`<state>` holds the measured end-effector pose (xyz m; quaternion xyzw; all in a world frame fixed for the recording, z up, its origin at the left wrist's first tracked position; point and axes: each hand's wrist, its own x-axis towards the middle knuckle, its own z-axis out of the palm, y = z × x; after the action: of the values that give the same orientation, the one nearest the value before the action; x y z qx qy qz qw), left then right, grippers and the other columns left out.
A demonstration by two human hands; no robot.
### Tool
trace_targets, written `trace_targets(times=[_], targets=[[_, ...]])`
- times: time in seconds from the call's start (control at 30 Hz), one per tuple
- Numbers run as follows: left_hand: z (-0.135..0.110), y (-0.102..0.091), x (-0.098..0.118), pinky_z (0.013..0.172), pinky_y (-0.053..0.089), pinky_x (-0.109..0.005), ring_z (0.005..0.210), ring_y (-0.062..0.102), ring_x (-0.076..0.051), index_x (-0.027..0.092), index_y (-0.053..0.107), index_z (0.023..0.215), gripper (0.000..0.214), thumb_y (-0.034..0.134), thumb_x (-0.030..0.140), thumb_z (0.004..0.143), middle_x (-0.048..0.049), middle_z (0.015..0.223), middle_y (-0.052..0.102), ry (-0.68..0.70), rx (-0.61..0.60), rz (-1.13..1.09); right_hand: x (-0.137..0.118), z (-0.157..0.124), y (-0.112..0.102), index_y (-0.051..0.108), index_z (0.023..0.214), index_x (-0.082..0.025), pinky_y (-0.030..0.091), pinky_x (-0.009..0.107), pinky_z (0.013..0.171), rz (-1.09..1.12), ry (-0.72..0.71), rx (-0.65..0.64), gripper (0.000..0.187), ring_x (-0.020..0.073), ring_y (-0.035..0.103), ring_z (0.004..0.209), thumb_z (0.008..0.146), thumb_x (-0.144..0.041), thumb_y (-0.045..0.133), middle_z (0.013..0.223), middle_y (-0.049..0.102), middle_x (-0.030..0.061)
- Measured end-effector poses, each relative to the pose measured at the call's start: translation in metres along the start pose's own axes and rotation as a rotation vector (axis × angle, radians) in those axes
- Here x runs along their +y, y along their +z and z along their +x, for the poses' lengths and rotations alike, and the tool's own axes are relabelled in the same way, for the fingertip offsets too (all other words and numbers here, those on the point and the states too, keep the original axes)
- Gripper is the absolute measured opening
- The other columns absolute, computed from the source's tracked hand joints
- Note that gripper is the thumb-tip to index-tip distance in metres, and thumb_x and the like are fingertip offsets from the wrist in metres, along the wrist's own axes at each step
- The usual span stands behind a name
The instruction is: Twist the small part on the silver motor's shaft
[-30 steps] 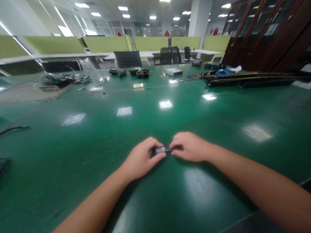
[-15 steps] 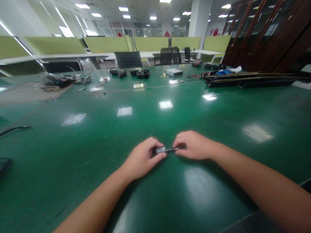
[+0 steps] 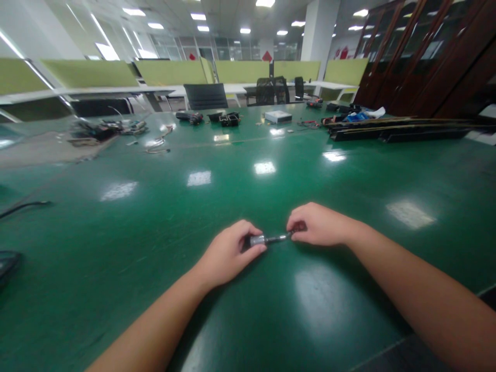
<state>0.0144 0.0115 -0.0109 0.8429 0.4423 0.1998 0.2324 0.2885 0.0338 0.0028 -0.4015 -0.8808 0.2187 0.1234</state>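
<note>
My left hand (image 3: 228,253) is closed around the silver end of a small pen-like tool (image 3: 267,239) that lies low over the green table (image 3: 155,222). My right hand (image 3: 320,225) pinches the thin dark end of the same tool, just to the right. A short stretch of the dark shaft shows between the two hands. Both forearms rest on the table near its front edge.
Far across the table lie a white box (image 3: 278,116), dark tools (image 3: 228,119), loose wires (image 3: 157,144) and long dark bars (image 3: 399,130) at the right. A clutter of parts (image 3: 103,129) sits far left, and a black cable (image 3: 23,205) runs in from the left edge.
My right hand has drawn away to the right and slightly up, so more of the thin dark shaft shows between the hands. My left hand has stayed in place.
</note>
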Motion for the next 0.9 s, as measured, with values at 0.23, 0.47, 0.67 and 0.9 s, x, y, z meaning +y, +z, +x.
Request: trace_targets(times=[0.23,0.47,0.67,0.9], targets=[[0.000,0.000,0.001,0.067,0.045,-0.028,0.071,0.058,-0.017,0.022,0.068,0.104,0.023,0.066,0.039,0.090,-0.0004,0.082,0.064,-0.009,0.007,0.002,-0.003,0.001,0.001,0.077,0.092,-0.018,0.046,0.025,0.068,0.068,-0.006,-0.019,0.012,0.0138,0.062,0.074,0.081,-0.019,0.072,0.084,0.072,0.0025],[0.004,0.002,0.004,0.068,0.046,-0.029,0.076,0.061,-0.018,0.022,0.068,0.103,0.023,0.069,0.038,0.086,-0.0013,0.087,0.067,0.000,0.007,0.003,-0.014,0.014,0.025,0.077,0.093,-0.017,0.045,0.024,0.070,0.176,-0.033,0.073,0.014,0.0136,0.063,0.076,0.081,-0.024,0.077,0.086,0.073,0.0026],[0.007,0.005,0.005,0.072,0.046,-0.030,0.085,0.064,-0.021,0.024,0.068,0.105,0.023,0.071,0.034,0.084,-0.0023,0.098,0.071,0.032,-0.002,0.074,-0.019,0.021,0.037,0.076,0.095,-0.017,0.044,0.025,0.070,0.149,-0.116,0.170,0.014,0.0140,0.062,0.076,0.082,-0.023,0.075,0.086,0.071,0.0030],[0.006,0.006,0.002,0.073,0.047,-0.030,0.087,0.065,-0.021,0.025,0.067,0.107,0.029,0.074,0.037,0.082,-0.0019,0.100,0.071,0.034,0.000,0.081,-0.019,0.019,0.035,0.075,0.099,-0.017,0.045,0.026,0.075,0.102,-0.143,0.159,0.016,0.0158,0.063,0.081,0.084,-0.017,0.072,0.091,0.072,0.0042]])
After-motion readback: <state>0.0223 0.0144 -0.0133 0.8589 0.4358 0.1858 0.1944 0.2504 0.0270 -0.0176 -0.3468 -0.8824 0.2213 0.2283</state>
